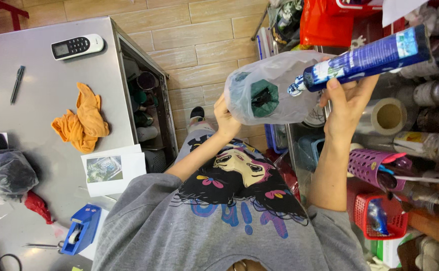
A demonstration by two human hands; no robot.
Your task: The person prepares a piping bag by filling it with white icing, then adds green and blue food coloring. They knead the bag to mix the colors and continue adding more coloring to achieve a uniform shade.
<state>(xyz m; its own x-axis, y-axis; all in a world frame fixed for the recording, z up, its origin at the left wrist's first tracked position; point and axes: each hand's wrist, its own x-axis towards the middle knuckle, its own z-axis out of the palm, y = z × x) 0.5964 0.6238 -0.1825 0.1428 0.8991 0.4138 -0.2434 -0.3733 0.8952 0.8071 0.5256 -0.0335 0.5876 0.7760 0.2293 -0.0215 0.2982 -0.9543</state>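
My left hand (226, 118) grips the lower edge of a clear plastic bag (274, 88) that holds dark green things. My right hand (347, 100) holds a blue cylindrical can (367, 59) with a white cap, its capped end at the mouth of the bag. Both hands are raised in front of my grey printed shirt (229, 221), close to the crowded shelves on the right.
A steel counter (43, 125) at left carries an orange cloth (81, 123), a white handset (77, 46), a pen (17, 84), a blue tape dispenser (81, 230), papers and bagged dark items (6, 173). At right: a tape roll (388, 116), purple (370, 165) and red (380, 216) baskets.
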